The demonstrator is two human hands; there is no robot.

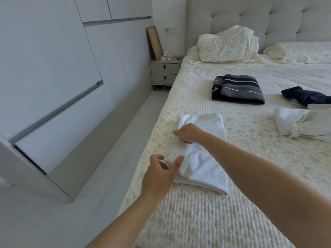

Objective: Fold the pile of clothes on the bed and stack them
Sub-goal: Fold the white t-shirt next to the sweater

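Observation:
A white garment, folded into a long strip, lies near the left edge of the bed. My right hand pinches its left edge about halfway up. My left hand hovers at its near left corner, fingers spread, touching or just off the cloth. Farther back rests a folded dark striped garment. At the right edge lie a crumpled navy piece and an unfolded white piece.
Two pillows lean against the padded headboard. A grey nightstand stands at the bed's far left corner with a picture frame leaning behind it. White wardrobe doors line the narrow aisle on the left.

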